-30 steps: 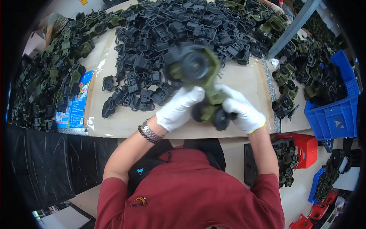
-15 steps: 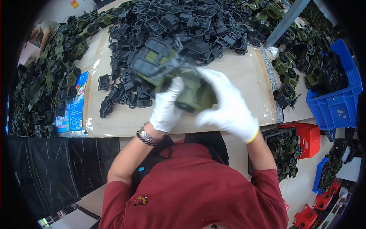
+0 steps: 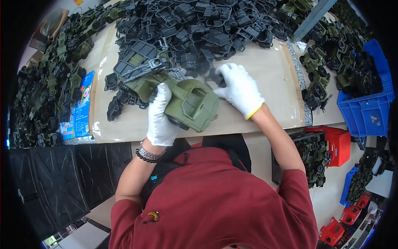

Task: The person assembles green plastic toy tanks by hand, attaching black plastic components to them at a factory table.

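My left hand (image 3: 159, 118), in a white glove, is closed around the side of an olive-green toy military truck (image 3: 180, 99). The truck is tilted above the table, its open cab towards me and to the right. Dark grey frames and a gun-like piece sit on its rear end. At the near edge of the pile, my gloved right hand (image 3: 241, 89) has its fingers curled on a dark grey plastic part (image 3: 213, 77), partly hidden and blurred. Behind both hands spreads a big heap of dark grey plastic parts (image 3: 186, 25).
Green toy vehicles (image 3: 54, 87) crowd the left side, beside a blue printed sheet (image 3: 83, 110). More vehicles (image 3: 317, 74) lie right, near a blue crate (image 3: 365, 112) and a grey metal post (image 3: 313, 20). A red stool (image 3: 338, 145) stands below. A person (image 3: 54, 23) is at the far left.
My right hand has let go of the truck and reached the heap's near edge, onto a dark part. My left hand has shifted the truck left and turned its cab into view.
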{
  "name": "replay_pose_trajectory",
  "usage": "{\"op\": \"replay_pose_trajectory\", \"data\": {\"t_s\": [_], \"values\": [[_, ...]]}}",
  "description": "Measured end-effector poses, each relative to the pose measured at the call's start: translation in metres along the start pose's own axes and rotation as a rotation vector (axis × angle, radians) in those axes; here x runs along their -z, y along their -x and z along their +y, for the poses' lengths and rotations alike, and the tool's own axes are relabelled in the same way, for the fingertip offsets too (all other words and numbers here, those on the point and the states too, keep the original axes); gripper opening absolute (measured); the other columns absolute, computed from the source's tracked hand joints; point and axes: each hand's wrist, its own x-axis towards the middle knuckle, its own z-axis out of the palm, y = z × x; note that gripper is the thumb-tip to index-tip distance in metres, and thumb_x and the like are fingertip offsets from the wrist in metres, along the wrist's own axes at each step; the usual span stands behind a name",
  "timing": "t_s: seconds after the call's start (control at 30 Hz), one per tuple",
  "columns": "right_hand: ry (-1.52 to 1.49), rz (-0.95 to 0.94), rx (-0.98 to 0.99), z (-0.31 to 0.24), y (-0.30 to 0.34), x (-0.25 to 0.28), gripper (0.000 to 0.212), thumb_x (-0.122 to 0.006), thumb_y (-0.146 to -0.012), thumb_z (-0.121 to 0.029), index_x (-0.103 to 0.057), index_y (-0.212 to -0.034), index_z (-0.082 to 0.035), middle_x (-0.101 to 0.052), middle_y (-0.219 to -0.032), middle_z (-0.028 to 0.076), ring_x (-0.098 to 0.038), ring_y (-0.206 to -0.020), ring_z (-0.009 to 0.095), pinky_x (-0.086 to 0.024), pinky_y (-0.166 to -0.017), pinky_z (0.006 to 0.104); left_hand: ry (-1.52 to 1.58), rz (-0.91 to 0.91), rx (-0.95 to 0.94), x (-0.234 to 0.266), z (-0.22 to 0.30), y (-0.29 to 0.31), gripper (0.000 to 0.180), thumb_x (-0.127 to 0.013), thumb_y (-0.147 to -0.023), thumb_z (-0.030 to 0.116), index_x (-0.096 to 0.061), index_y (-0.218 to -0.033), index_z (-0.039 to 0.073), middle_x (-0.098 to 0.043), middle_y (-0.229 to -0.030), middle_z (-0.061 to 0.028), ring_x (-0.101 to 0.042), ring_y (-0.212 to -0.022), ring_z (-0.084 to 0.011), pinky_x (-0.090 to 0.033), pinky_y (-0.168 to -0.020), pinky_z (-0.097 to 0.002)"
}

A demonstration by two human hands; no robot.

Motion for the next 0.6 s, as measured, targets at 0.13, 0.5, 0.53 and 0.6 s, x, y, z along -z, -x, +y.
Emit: {"op": "replay_pose_trajectory", "data": {"t_s": [0.13, 0.5, 0.53, 0.6], "values": [[0.054, -0.038, -0.22, 0.017, 0.016, 0.023, 0.043, -0.081, -0.077, -0.036, -0.06, -0.099, -0.006, -0.063, -0.1, 0.017, -0.062, -0.095, 0.037, -0.051, -0.081, 0.0447, -0.016, 0.026, -0.017, 0.006, -0.003, -0.003, 0.067, -0.054, -0.1, 0.055, -0.047, -0.141, 0.002, -0.061, -0.13, -0.0133, -0.06, -0.12, -0.025, -0.048, -0.106, -0.0428], [0.073, -0.313, 0.225, 0.051, 0.046, 0.042, 0.077, -0.085, -0.068, -0.03, -0.056, -0.138, -0.014, -0.05, -0.143, 0.015, -0.045, -0.13, 0.038, -0.043, -0.107, 0.0471, 0.087, -0.026, -0.038, -0.021, -0.005, -0.019, 0.043, -0.061, -0.101, 0.036, -0.056, -0.131, 0.004, -0.066, -0.122, -0.0104, -0.066, -0.11, -0.0214, -0.056, -0.096, -0.0389], [0.047, -0.334, 0.122, 0.053, 0.045, 0.044, 0.073, -0.084, -0.07, -0.03, -0.059, -0.137, -0.013, -0.056, -0.133, 0.014, -0.05, -0.125, 0.035, -0.044, -0.104, 0.0442, 0.045, 0.004, -0.044, -0.024, -0.006, -0.022, 0.041, -0.063, -0.101, 0.033, -0.057, -0.13, 0.005, -0.067, -0.12, -0.0096, -0.067, -0.109, -0.0207, -0.056, -0.095, -0.0382], [-0.1, -0.16, 0.044, 0.046, 0.048, 0.045, 0.072, -0.084, -0.07, -0.031, -0.06, -0.136, -0.012, -0.058, -0.128, 0.013, -0.052, -0.121, 0.034, -0.045, -0.103, 0.0433, 0.0, 0.026, -0.078, -0.024, -0.008, -0.025, 0.033, -0.067, -0.099, 0.025, -0.062, -0.125, 0.005, -0.069, -0.114, -0.0067, -0.067, -0.106, -0.0171, -0.055, -0.092, -0.036]]}}
